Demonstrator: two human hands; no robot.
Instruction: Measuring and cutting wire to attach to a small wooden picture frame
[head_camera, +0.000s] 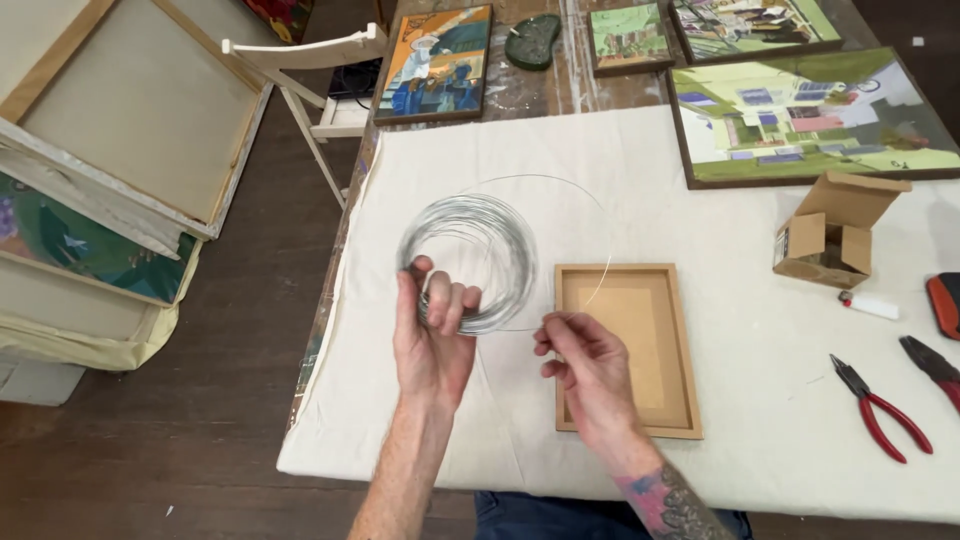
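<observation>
pale cloth (700, 200) covers the tabletop, with paintings (800, 115) along its far edge. near the left edge, the left hand (432, 335) is closed around the bottom of a coil of silver wire (467, 262), held up off the cloth. the right hand (590, 365) pinches the loose wire end between fingertips, just over the wooden frame (625, 350). a cardboard box (835, 230) and red pliers (880, 405) lie toward the right edge.

Both forearms bare, no sleeves, no rings or watch visible. Right forearm (665, 505) carries a multicoloured tattoo (pink, blue, dark linework). Dark blue trousers (560, 515) at near edge.
</observation>
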